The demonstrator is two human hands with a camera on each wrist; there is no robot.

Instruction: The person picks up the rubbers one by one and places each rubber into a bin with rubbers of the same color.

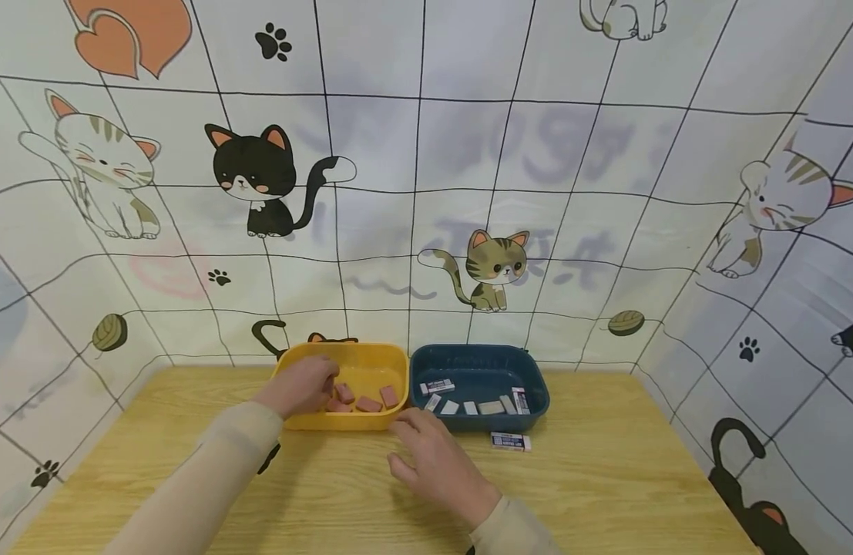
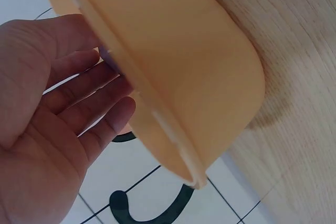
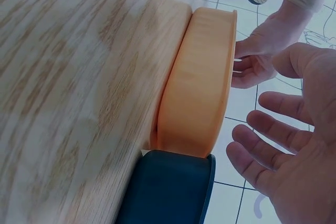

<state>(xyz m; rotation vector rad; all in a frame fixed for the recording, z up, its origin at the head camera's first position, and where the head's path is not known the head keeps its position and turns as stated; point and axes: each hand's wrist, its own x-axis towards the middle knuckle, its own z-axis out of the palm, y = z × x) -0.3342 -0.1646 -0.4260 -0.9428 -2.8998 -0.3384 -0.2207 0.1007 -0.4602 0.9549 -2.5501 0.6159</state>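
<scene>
My left hand [image 1: 303, 385] reaches over the left side of a yellow bin [image 1: 371, 422], fingers down inside it. In the left wrist view a small bluish-purple eraser [image 2: 108, 60] shows at the fingertips, partly hidden by the rim; my thumb and fingers appear to pinch it. Several pink erasers [image 1: 368, 404] lie in this bin. Nearer to me, my right hand [image 1: 440, 466] hovers in front of the two bins, fingers loosely spread and holding nothing, as the right wrist view shows.
A dark blue bin [image 1: 468, 423] touches the yellow one on its right. Several white erasers [image 1: 491, 407] lie in it, some with printed sleeves. One sleeved eraser [image 1: 511, 441] rests on the wooden table [image 1: 592, 478] before it. A cat-patterned sheet [image 1: 377, 223] hangs behind.
</scene>
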